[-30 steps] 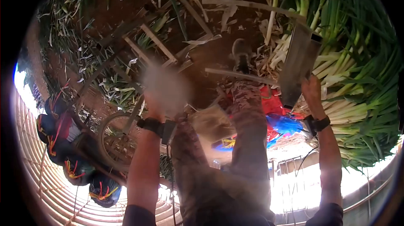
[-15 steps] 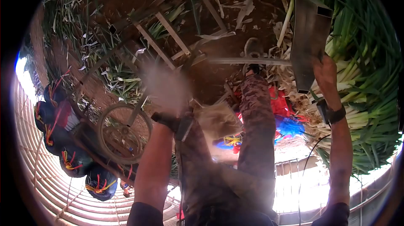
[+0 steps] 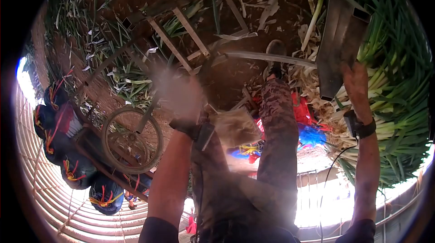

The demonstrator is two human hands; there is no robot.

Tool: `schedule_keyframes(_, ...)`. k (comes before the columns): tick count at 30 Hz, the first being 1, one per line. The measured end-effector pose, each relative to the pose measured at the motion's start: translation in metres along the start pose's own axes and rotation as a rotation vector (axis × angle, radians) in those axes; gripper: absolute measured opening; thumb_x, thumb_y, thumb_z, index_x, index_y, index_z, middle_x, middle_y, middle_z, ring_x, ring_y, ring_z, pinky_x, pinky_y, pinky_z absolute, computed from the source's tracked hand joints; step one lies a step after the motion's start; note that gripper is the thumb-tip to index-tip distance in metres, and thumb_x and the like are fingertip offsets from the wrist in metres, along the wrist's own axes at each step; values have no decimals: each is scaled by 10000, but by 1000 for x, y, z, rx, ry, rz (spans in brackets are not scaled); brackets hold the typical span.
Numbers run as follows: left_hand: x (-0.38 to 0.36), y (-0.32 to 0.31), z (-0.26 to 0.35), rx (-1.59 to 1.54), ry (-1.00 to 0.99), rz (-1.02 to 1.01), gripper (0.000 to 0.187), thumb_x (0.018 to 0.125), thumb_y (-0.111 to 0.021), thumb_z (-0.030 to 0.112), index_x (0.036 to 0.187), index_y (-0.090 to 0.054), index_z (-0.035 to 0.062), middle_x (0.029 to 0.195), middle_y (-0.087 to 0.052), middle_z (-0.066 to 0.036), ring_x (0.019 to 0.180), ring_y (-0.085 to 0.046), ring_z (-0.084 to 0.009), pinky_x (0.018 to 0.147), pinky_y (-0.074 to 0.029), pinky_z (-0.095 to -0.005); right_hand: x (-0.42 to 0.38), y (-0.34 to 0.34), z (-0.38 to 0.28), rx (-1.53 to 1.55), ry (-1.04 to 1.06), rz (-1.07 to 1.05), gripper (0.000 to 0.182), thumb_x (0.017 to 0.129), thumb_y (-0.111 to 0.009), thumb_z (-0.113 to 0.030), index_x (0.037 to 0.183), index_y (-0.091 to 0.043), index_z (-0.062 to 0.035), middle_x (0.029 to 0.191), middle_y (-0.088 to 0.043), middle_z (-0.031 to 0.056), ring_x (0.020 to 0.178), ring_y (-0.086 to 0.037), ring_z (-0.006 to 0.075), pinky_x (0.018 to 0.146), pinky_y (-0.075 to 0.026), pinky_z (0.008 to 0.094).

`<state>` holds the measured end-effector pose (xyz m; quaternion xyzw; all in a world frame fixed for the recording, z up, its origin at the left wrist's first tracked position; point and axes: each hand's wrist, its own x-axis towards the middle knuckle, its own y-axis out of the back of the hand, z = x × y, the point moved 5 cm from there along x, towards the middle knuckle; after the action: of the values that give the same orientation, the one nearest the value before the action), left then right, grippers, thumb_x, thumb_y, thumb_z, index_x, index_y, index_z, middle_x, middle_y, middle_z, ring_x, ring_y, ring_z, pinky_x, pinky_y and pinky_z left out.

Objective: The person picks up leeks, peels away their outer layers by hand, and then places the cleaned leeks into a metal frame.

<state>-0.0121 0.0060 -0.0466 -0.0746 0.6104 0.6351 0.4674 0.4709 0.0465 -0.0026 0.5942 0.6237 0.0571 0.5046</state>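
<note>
My right hand (image 3: pixel 355 82) is closed on the near right edge of a dark metal frame (image 3: pixel 333 46), at its wide, flat end piece. Long thin bars run left from that piece, and a ladder-like section (image 3: pixel 179 41) of the frame lies further left. Beside that section, my left hand (image 3: pixel 183 96) is a hazy smear, so its fingers and any hold on the frame cannot be made out. A wristband sits on each wrist. Close to my right hand is a big pile of leeks (image 3: pixel 385 89), white roots toward me.
A spoked wheel (image 3: pixel 131 139) stands at left, by dark bundles (image 3: pixel 106 193) with coloured ties. Leaf scraps (image 3: pixel 129 80) litter the soil. Red plastic (image 3: pixel 302 109) and blue plastic (image 3: pixel 311 135) lie by my leg. A brown sheet (image 3: pixel 233 127) is between my legs.
The metal frame has shifted slightly to the right in view, its right end tilting a little, and my right hand has moved with it. My left hand remains blurred beside the frame.
</note>
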Motion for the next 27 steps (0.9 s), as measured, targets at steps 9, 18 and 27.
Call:
schedule_keyframes(9, 21, -4, -30, 259, -491, -49, 293, 892, -605, 187, 960, -685, -87, 724, -662, -121, 592, -665, -206, 511, -537, -335, 40, -15, 58, -146, -60, -56, 298, 905, -579, -220, 945, -601, 75, 782, -567, 208, 737, -540, 332, 671, -454, 404)
schedule_keyframes(18, 7, -4, -3, 146, -69, 36, 300, 895, -578, 185, 927, -699, -88, 688, -662, -136, 577, -684, -224, 494, -534, -342, 132, -42, 21, -136, -24, 0, 365, 877, -513, -259, 1027, -638, 49, 890, -651, 269, 841, -637, 437, 766, -489, 441)
schedule_keyframes(27, 6, -4, -5, 165, -72, 87, 256, 834, -564, 183, 801, -680, -43, 749, -651, -254, 718, -629, -442, 654, -470, -473, 161, -78, -34, -53, 191, -137, 350, 858, -563, -309, 992, -662, -1, 875, -665, 217, 827, -651, 381, 748, -494, 421)
